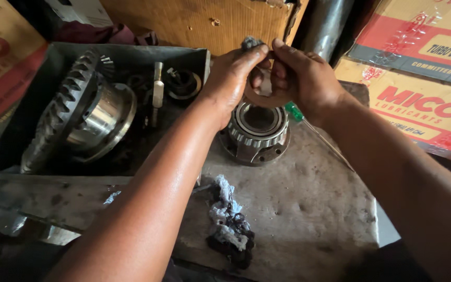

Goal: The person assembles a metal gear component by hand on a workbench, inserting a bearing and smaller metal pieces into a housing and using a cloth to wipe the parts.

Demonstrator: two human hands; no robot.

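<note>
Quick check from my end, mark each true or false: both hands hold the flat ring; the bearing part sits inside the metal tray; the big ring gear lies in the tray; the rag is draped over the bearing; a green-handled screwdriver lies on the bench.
1. Left hand and right hand hold the flat ring: true.
2. Bearing part is in the metal tray: false, it stands on the bench.
3. Ring gear lies in the tray: true.
4. Rag drapes the bearing: false, it lies apart, nearer the camera.
5. Green-handled screwdriver on the bench: true.
</note>
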